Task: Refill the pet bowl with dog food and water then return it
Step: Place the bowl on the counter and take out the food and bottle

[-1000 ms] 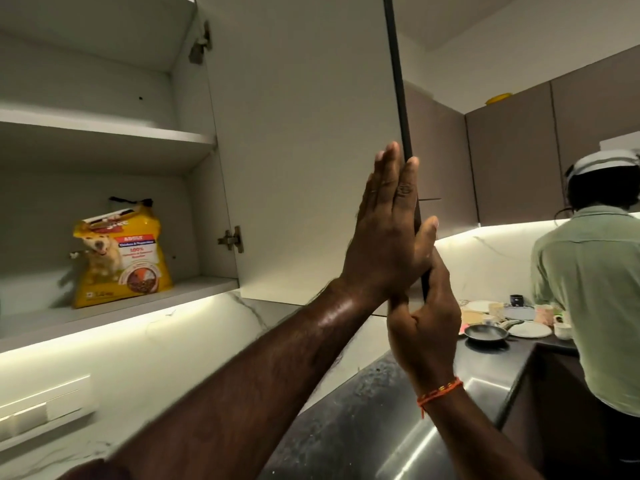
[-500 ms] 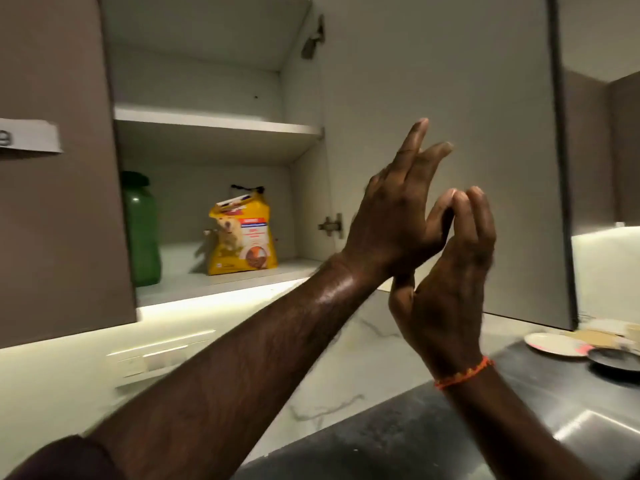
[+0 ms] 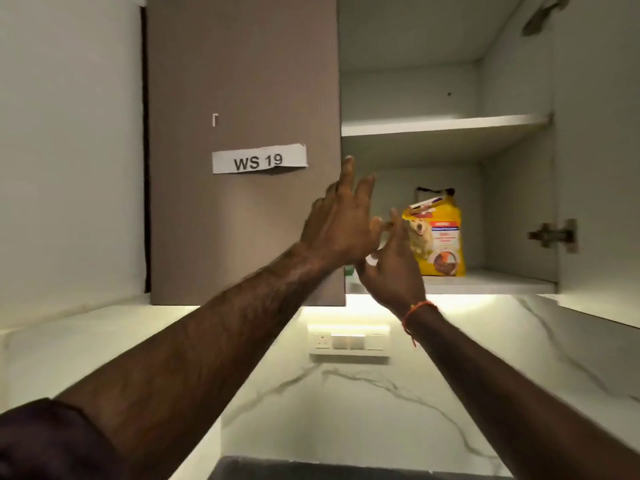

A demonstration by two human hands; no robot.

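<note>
A yellow dog food bag [image 3: 437, 239] with a dog's picture stands upright on the lower shelf [image 3: 485, 283] of an open wall cupboard. My left hand [image 3: 341, 225] is raised in front of the cupboard opening with fingers spread, holding nothing. My right hand [image 3: 389, 265], with an orange thread at the wrist, is just below and right of it, fingers loosely extended, close to the bag's left side but apart from it. The pet bowl is not in view.
The cupboard's left door [image 3: 242, 150] is closed and bears a paper label "WS 19". The right door [image 3: 599, 161] stands open with its hinge [image 3: 552, 234] showing. An upper shelf [image 3: 443, 124] is bare. A switch plate [image 3: 349, 341] sits on the marble backsplash below.
My view has swung left and up toward the cupboard. Both hands left the open door and moved in front of the cupboard opening, nearer the dog food bag.
</note>
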